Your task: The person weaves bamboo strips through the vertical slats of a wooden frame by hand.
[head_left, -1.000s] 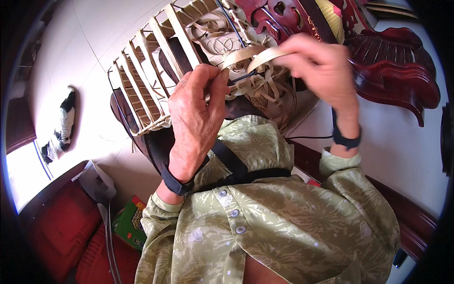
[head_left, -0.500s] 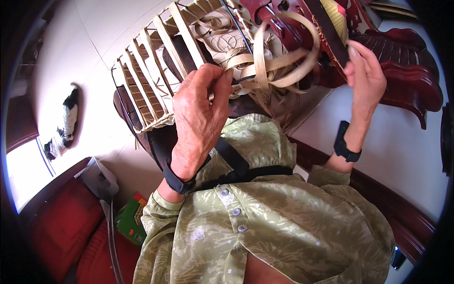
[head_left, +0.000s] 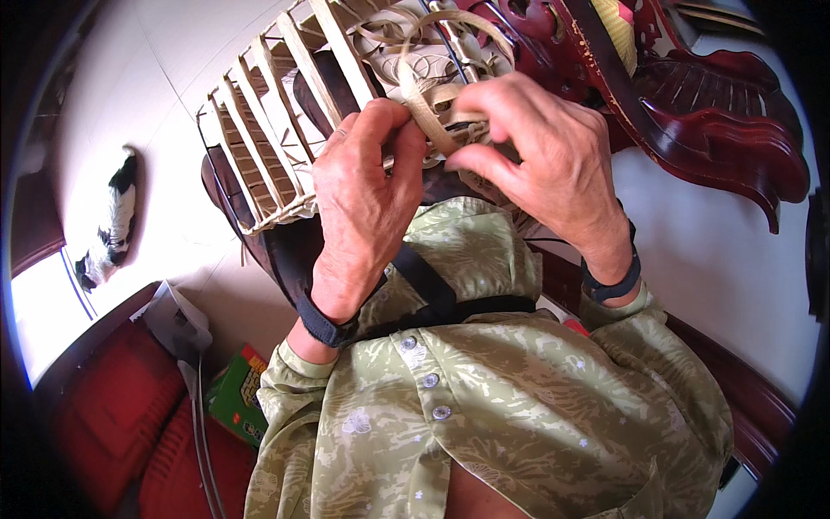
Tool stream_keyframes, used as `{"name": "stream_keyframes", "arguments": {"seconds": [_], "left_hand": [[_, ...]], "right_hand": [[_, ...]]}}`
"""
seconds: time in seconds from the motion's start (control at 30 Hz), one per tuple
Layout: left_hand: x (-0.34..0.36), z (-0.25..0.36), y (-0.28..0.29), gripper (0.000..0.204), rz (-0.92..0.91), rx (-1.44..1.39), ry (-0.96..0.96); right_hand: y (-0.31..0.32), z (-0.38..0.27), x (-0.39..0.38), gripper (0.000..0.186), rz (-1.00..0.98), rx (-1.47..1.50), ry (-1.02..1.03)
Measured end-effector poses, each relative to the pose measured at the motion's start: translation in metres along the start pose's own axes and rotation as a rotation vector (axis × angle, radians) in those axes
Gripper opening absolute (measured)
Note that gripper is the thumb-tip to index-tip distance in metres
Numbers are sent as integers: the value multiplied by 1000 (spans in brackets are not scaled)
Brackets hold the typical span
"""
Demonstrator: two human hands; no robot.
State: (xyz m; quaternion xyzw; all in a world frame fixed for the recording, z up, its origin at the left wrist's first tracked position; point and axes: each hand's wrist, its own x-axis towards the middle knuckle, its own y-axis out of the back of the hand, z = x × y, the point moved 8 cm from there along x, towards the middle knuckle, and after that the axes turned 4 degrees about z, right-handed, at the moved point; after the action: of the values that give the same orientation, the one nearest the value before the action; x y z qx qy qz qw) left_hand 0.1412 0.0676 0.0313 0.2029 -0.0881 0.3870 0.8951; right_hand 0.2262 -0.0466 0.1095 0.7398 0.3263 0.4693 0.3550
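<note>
A partly woven frame (head_left: 277, 138) of pale slats, dark rods and bindings lies at the top centre, with loose curling strips inside it. My left hand (head_left: 367, 208) is closed at its right edge, pinching a flat pale strip (head_left: 428, 112) between thumb and bent index finger. My right hand (head_left: 553, 173) is beside that strip, fingers curved toward it and thumb apart from them; some fingertips are partly hidden by strip and fingers. The strip loops up over the frame behind both hands.
Carved dark-red wooden furniture (head_left: 709, 138) stands at upper right. A black-and-white animal (head_left: 117, 216) lies on the tiled floor (head_left: 156, 104) at left. Red cushions (head_left: 104, 406), a pale bag (head_left: 177, 320) and a green box (head_left: 238, 402) are at lower left.
My right hand swung out right, then came back down-left beside my left hand, its fingers now curved near the strip. The large loop shifted up-left. My left hand stayed pinched, moving only slightly.
</note>
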Motion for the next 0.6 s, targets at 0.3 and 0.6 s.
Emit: {"name": "stream_keyframes", "arguments": {"seconds": [0.3, 0.6], "left_hand": [[-2, -4, -2, 6, -8, -40, 51], [-1, 0, -2, 9, -6, -46, 43]], "right_hand": [[4, 13, -5, 24, 83, -173, 86], [85, 12, 17, 7, 158, -60, 157]]}}
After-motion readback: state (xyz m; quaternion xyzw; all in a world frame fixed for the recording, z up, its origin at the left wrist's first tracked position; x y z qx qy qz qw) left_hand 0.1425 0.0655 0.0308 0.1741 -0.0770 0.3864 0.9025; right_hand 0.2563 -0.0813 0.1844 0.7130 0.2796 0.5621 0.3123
